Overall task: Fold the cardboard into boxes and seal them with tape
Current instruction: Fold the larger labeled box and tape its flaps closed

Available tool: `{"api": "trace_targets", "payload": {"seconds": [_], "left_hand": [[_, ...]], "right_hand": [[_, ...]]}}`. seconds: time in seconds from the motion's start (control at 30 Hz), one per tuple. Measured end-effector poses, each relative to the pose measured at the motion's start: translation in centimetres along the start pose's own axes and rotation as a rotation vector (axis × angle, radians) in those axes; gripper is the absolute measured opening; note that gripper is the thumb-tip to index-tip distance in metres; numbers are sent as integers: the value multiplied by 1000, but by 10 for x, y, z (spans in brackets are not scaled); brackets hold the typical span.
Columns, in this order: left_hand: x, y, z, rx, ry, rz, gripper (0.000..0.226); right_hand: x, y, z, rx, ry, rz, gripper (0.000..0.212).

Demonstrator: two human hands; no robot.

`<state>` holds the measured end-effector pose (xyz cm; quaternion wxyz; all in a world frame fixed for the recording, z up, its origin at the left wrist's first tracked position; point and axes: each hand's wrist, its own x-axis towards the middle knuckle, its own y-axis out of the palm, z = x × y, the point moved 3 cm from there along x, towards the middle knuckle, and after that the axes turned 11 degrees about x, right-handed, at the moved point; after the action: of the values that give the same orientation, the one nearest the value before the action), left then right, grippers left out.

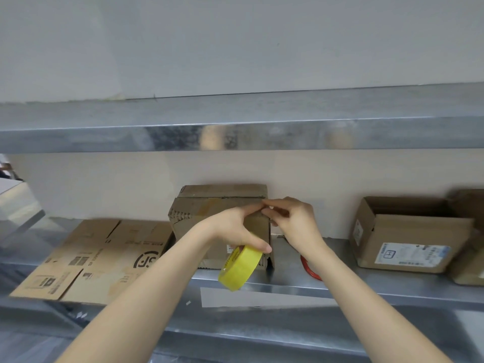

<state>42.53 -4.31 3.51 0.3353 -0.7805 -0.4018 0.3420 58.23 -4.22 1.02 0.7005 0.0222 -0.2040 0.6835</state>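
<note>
Head view.

1. Left grip [235, 226]: holds the tape [239, 268], a yellow roll, thumb hooked over its rim. Its fingers reach up to the top edge of the box [199, 210].
2. Right grip [293, 221]: narrow, fingertips pinched on the box's top right corner, touching the left fingertips. Whether a tape end lies between them is too small to tell.
3. Box: brown, closed, upright on the desk [340, 284], directly behind both grips and against the wall [235, 169]. The roll hangs in front of its lower right face.
4. Flat cardboard [99, 258]: unfolded, printed, lying on the desk left of the left grip, its right edge just beside the box.
5. Open box [408, 239]: right of the right grip, well apart, flaps up, white label on the front.
6. Second box [468, 268]: farther right, partly cut by the frame edge, touching the open box.
7. Red item [310, 271]: on the desk under the right wrist, mostly hidden by the forearm.
8. White strip [262, 297]: on the desk's front, below the roll.
9. Shelf [235, 134]: steel, above both grips, overhanging the box.
</note>
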Motion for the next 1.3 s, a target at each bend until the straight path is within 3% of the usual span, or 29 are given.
{"api": "trace_targets", "payload": {"seconds": [0.27, 0.4, 0.67, 0.97, 1.17, 1.3], "left_hand": [[-3, -1, -1, -18, 23, 19, 85], [-5, -1, -1, -58, 3, 35, 102], [-7, 1, 1, -76, -31, 79, 111], [-6, 3, 6, -160, -41, 55, 108], [-15, -9, 4, -184, 17, 20, 100], [-27, -27, 7, -329, 94, -38, 73]], "right_hand": [[0, -3, -1, 142, 155, 80, 25], [1, -5, -3, 223, 193, 123, 13], [3, -1, -2, 137, 130, 102, 19], [4, 6, -6, -124, -72, 118, 49], [6, 1, 12, -95, -48, 110, 24], [4, 7, 32, 138, -120, 16, 22]]}}
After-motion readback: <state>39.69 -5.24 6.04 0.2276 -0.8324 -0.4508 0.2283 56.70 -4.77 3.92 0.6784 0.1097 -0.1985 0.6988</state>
